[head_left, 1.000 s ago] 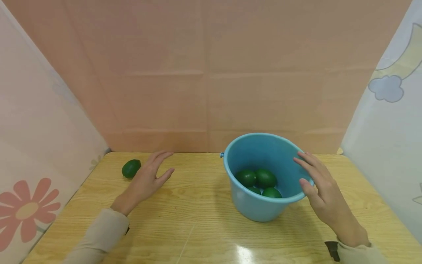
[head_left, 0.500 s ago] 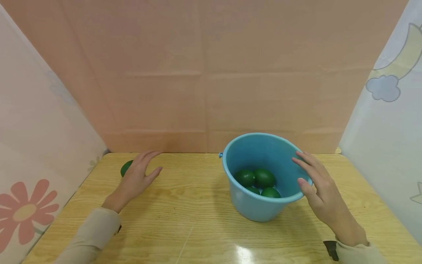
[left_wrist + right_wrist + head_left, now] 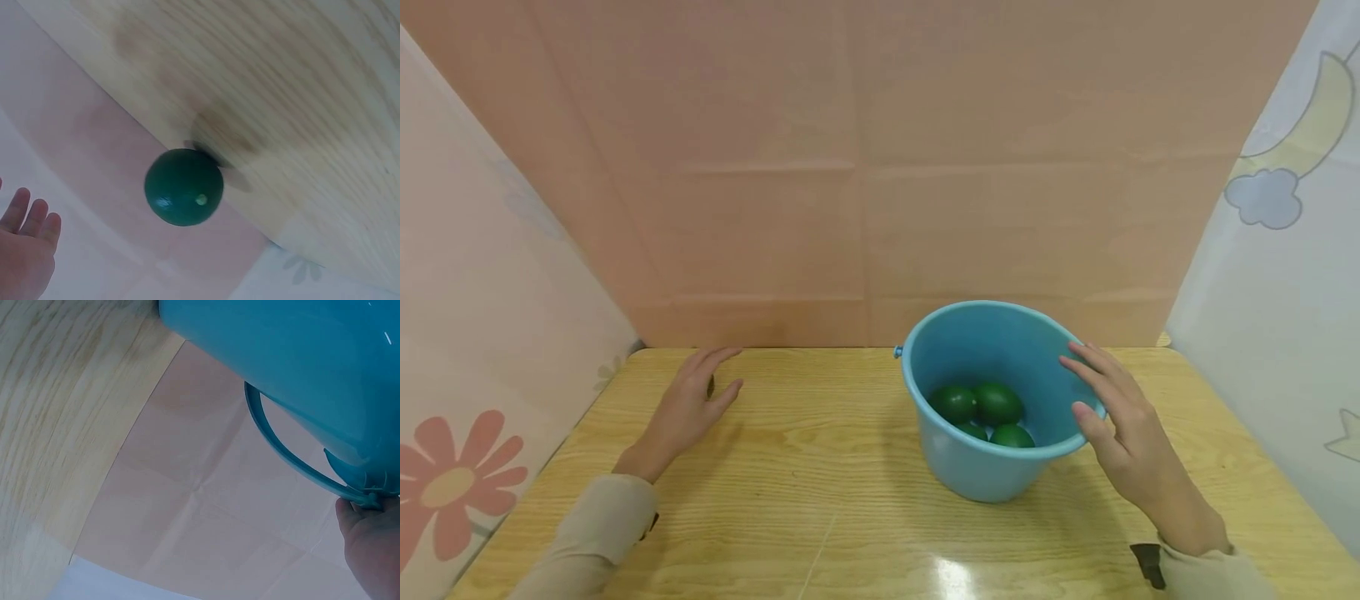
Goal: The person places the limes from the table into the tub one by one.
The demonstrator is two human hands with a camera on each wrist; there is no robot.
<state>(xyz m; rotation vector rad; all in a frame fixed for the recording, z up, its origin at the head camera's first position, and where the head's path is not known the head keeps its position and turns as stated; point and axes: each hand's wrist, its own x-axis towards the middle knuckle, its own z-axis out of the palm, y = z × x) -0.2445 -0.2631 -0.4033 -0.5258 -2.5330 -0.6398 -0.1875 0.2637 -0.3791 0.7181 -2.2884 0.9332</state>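
My left hand [image 3: 681, 410] is at the table's left side, its fingers loosely spread. Behind it is a dark green, avocado-like fruit [image 3: 184, 187], mostly hidden in the head view. The left wrist view shows this fruit whole, glossy with a pale stem spot, apart from the visible fingers. A blue bucket [image 3: 985, 471] stands right of centre with several similar green fruits [image 3: 997, 404] inside. At its right rim is my right hand [image 3: 1138, 446], fingers extended over the edge. In the right wrist view that hand touches the bucket near the joint of its hanging handle [image 3: 290, 459].
The wooden table [image 3: 775, 500] meets a pinkish-tan backdrop [image 3: 760, 208] behind. Pale printed side walls stand left and right, one with a red flower [image 3: 448, 487], the other with a moon and cloud [image 3: 1262, 198].
My left hand has moved left to the lone green fruit, which it now nearly covers in the head view. The right hand stays at the bucket's rim; the head view has shifted slightly.
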